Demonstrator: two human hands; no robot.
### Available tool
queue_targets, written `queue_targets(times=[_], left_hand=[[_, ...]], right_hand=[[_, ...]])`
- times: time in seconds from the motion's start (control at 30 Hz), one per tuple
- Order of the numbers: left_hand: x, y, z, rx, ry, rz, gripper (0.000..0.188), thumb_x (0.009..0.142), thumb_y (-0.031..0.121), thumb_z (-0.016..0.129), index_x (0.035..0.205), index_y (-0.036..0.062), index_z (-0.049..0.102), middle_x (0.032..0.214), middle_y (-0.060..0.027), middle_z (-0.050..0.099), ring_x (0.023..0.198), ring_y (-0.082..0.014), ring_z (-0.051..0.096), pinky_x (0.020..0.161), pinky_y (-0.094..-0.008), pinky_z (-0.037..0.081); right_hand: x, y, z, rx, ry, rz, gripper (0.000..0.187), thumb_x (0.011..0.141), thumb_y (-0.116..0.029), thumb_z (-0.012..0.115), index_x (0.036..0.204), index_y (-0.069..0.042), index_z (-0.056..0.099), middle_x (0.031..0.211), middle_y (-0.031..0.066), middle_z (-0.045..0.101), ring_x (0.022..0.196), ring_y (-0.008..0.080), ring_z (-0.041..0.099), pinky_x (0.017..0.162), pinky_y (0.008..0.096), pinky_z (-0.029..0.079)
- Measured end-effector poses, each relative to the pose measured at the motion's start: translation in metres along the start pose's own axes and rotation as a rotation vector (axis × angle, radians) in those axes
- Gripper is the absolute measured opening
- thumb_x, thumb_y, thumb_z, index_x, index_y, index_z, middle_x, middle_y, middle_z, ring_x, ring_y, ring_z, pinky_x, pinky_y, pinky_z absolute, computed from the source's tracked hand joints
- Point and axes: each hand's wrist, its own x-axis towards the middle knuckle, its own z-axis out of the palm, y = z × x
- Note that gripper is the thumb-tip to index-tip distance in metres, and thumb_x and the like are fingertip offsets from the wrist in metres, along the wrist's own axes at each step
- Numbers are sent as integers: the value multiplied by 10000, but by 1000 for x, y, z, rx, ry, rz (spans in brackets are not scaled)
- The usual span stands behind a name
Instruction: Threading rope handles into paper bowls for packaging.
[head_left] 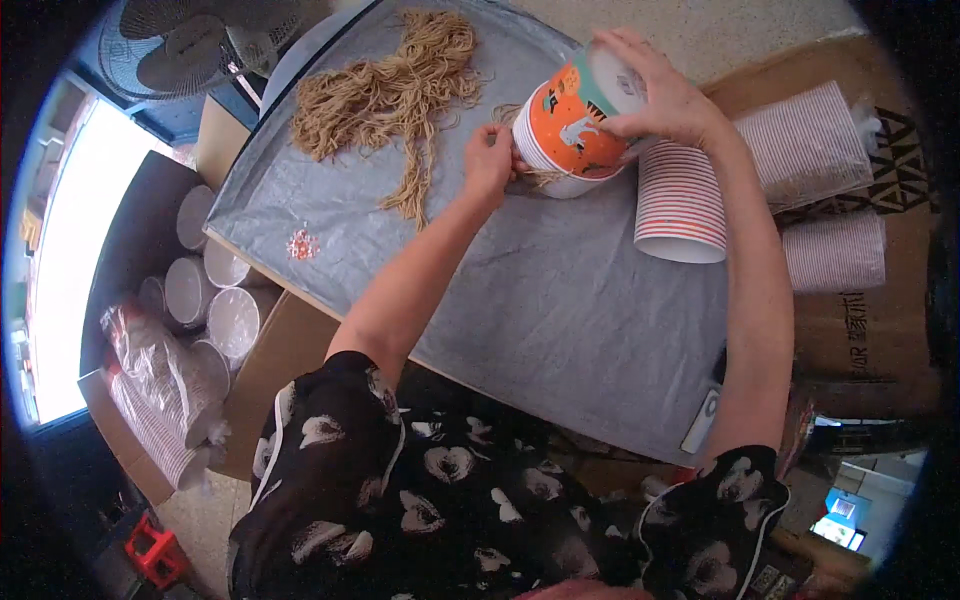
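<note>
Cups (572, 125), orange with a green band near the base, sit nested in one tilted stack over the far part of the counter (530, 290), their rims toward the lower left and the white base toward the upper right. The right hand (672, 100) has its grip clamped on the base end, thumb on the near side and fingers spread over the far side. The left hand (490, 160) is at the rim end, its fingers curled close together; I cannot tell whether that grip is clamped on the cups or on the tan string (540, 178) that shows there.

More tan yarn (400, 95) lies in a loose heap left of the cups, one tail trailing toward the person. Nearer the left edge is a small patch of orange and white bits (302, 244). Grey cloth covers the counter.

Just right of the cups, a striped stack (680, 205) lies on its side, mouth toward the person. Beyond the right forearm, two wrapped stacks (805, 145) rest on cardboard (860, 325). On the left, a box (290, 345) beside the counter holds white tubs (235, 320) and bagged stacks (165, 380). A fan (190, 45) stands at the upper left.
</note>
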Motion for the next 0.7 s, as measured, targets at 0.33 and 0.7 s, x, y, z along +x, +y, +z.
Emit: queue_targets(times=[0.33, 0.7], left_hand=[[7, 2, 11, 144, 25, 0, 265, 1017, 261, 570, 1129, 21, 566, 764, -40, 624, 571, -120, 610, 490, -267, 447], [-50, -30, -28, 454, -86, 674, 287, 1025, 200, 609, 1207, -14, 552, 1047, -132, 665, 874, -191, 672, 710, -334, 561]], right_hand=[[-10, 16, 14, -60, 130, 41, 1060, 614, -369, 839, 1555, -173, 393, 1584, 158, 372, 1472, 351, 347, 1212, 429, 299], [-114, -91, 131, 67, 920, 109, 640, 838, -233, 747, 1397, -21, 521, 1512, 193, 459, 1411, 388, 422, 1165, 502, 330]])
